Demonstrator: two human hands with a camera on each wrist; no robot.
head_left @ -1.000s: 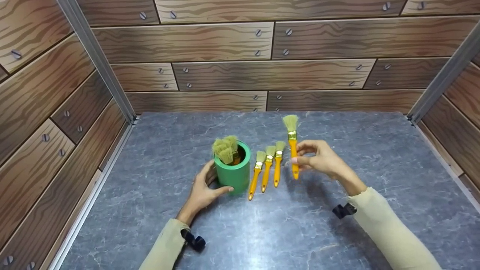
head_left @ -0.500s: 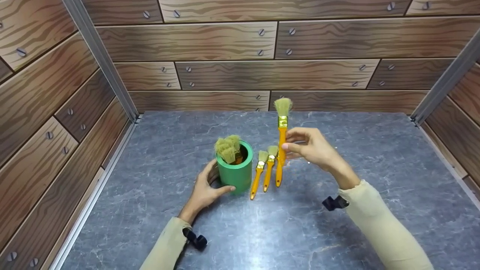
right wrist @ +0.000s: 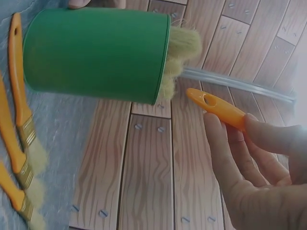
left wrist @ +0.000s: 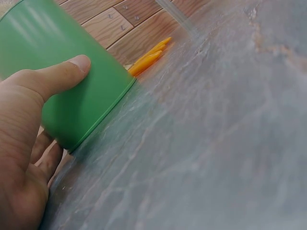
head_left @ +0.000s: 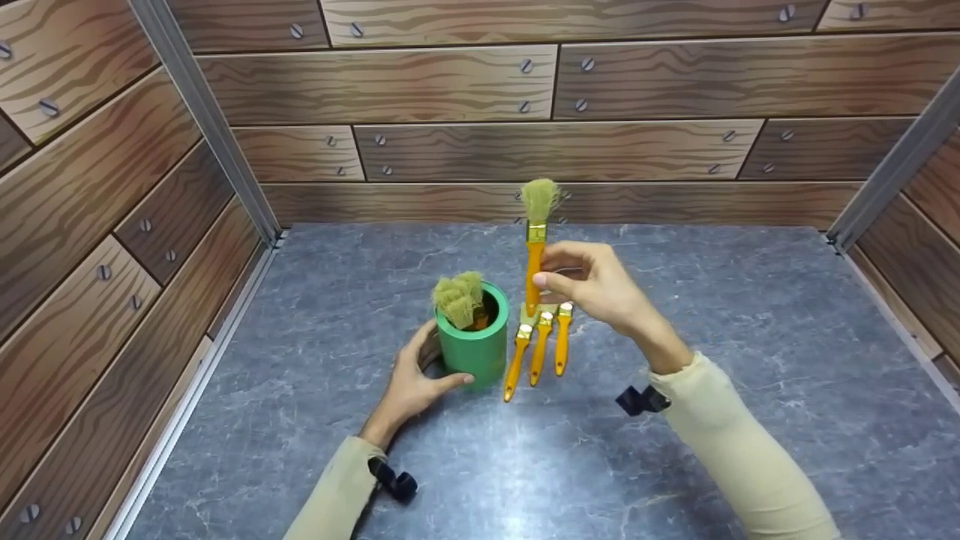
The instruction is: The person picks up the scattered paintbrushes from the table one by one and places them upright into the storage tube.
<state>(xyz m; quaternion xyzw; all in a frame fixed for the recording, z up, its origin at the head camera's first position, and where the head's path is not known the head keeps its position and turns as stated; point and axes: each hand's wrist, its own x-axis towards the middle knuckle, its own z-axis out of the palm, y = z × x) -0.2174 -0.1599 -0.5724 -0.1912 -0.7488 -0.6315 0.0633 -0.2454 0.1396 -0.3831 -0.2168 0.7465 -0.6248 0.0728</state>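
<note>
A green cylindrical cup [head_left: 474, 356] stands upright on the table, with several brushes [head_left: 458, 298] inside, bristles up and leaning to the left of its rim. My left hand [head_left: 411, 381] grips the cup low on its left side; in the left wrist view its thumb [left wrist: 67, 74] lies along the wall. Between thumb and fingers, my right hand [head_left: 596, 289] pinches a paintbrush [head_left: 535, 259] by its orange handle. It is raised with bristles up, to the right of the cup and above its rim. The handle's holed end [right wrist: 216, 105] points toward the cup's mouth in the right wrist view.
Three more orange-handled paintbrushes [head_left: 540, 352] lie side by side on the grey marbled table [head_left: 600, 465], just right of the cup. Wood-patterned walls [head_left: 465, 82] with metal corner posts [head_left: 206, 112] enclose the back and sides.
My right hand has carried its paintbrush up and to the left, over the lying brushes toward the cup. My left hand keeps its hold on the cup.
</note>
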